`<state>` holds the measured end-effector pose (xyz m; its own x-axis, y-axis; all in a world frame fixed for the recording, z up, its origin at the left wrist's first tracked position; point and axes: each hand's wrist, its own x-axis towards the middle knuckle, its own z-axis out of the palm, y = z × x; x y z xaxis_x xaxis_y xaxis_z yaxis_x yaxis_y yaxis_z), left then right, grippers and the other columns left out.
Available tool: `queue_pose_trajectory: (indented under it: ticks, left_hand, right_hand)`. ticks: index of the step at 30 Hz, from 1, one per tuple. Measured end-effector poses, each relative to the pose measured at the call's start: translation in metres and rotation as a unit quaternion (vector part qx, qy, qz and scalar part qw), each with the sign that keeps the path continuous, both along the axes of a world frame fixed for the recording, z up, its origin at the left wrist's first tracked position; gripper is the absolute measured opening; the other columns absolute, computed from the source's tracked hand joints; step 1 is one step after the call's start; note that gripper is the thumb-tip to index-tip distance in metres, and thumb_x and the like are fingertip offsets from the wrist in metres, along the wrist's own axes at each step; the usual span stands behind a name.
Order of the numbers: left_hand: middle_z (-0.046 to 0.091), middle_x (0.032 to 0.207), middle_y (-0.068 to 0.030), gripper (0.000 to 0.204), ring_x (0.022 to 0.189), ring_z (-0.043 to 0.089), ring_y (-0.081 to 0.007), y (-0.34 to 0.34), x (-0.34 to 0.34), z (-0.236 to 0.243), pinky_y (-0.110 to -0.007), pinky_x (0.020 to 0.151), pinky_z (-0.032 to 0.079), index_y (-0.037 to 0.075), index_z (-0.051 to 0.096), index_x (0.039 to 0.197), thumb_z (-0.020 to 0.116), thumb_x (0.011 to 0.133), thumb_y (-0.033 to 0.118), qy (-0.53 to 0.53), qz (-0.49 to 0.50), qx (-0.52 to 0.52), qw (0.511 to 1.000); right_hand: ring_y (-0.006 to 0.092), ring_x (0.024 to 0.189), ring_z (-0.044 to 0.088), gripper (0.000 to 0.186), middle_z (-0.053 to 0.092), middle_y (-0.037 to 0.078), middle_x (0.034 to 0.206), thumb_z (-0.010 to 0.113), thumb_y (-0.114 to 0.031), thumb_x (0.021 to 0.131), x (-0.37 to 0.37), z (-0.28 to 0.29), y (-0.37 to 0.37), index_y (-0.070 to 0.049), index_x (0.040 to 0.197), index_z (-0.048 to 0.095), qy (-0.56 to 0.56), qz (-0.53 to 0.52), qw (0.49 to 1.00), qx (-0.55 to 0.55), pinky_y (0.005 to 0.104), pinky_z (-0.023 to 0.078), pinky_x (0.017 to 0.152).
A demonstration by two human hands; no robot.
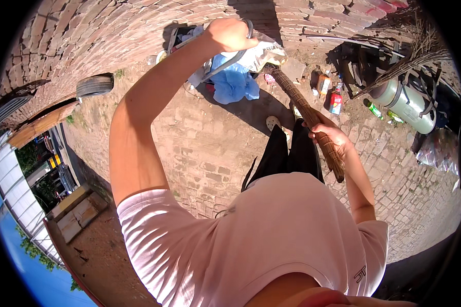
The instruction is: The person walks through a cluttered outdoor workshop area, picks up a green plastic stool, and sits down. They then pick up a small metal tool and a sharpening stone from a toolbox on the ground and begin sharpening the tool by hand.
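Observation:
My left hand, at the far middle, is closed around a curved grey handle. Below and beside it lie crumpled blue plastic bags and a pale printed sack, in what looks like a scoop or bin; its body is mostly hidden by the bags and my arm. My right hand grips a long brown stick bundle, bound at intervals like a twig broom's handle. It slants from near right toward the sack, where its far end is hidden.
A brick wall runs along the far side, with a tyre at its left. To the right lie a red bottle, an orange bottle, a green can, a pale cylinder and dry branches. Paving bricks cover the ground.

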<state>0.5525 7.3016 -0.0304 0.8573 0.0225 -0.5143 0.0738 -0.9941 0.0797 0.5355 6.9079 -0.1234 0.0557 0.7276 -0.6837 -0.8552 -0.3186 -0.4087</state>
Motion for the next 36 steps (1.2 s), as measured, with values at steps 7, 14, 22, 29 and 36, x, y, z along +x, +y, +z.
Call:
queue_pose_trajectory:
  ticks: [7,14,22,29,36]
  left_hand:
    - [0.065,0.068,-0.0163,0.052,0.069,0.065,-0.0335,0.032,-0.028,-0.07,-0.042,0.066,0.05,0.004,0.07,0.074,0.057,0.081,0.054,-0.022,0.04,0.04,0.998]
    - [0.059,0.056,-0.01,0.043,0.053,0.059,-0.0284,0.006,-0.057,-0.041,-0.04,0.053,0.046,0.009,0.066,0.066,0.059,0.079,0.049,-0.15,-0.007,0.039,0.988]
    - [0.062,0.06,-0.0104,0.046,0.056,0.064,-0.0276,-0.102,-0.093,-0.258,-0.04,0.054,0.052,0.011,0.067,0.065,0.065,0.075,0.056,-0.143,-0.072,-0.147,0.976]
    - [0.064,0.066,-0.0127,0.053,0.066,0.066,-0.0316,-0.086,-0.111,-0.284,-0.041,0.063,0.052,0.006,0.066,0.073,0.065,0.076,0.059,-0.101,-0.095,-0.152,0.979]
    - [0.064,0.064,-0.0149,0.056,0.067,0.065,-0.0352,-0.044,-0.074,-0.142,-0.042,0.063,0.051,0.008,0.067,0.073,0.065,0.076,0.063,-0.006,-0.075,-0.115,0.991]
  right_hand:
    - [0.014,0.066,0.058,0.088,0.058,0.009,0.097,0.065,0.0,0.076,-0.036,-0.092,0.04,-0.014,0.153,0.024,-0.205,0.112,0.972,0.014,0.0282,0.052,0.057]
    - [0.0186,0.131,0.039,0.096,0.035,0.009,0.151,0.062,0.007,0.068,-0.034,-0.051,-0.037,-0.014,0.154,0.023,-0.313,0.122,0.942,0.004,0.0297,0.04,0.103]
    - [0.0266,0.134,0.043,0.097,0.042,0.01,0.149,0.06,0.005,0.069,-0.057,-0.104,-0.055,-0.024,0.153,0.023,-0.365,0.195,0.9,-0.139,0.0322,0.041,0.103]
    - [0.0187,0.115,0.054,0.089,0.048,0.012,0.142,0.06,0.005,0.068,-0.069,-0.045,-0.08,-0.012,0.151,0.031,-0.29,0.112,0.943,-0.116,0.0281,0.049,0.088]
    - [0.0088,0.063,0.054,0.091,0.061,0.008,0.105,0.062,0.004,0.071,-0.098,0.019,-0.192,-0.013,0.152,0.026,-0.114,-0.09,0.977,-0.156,0.022,0.047,0.054]
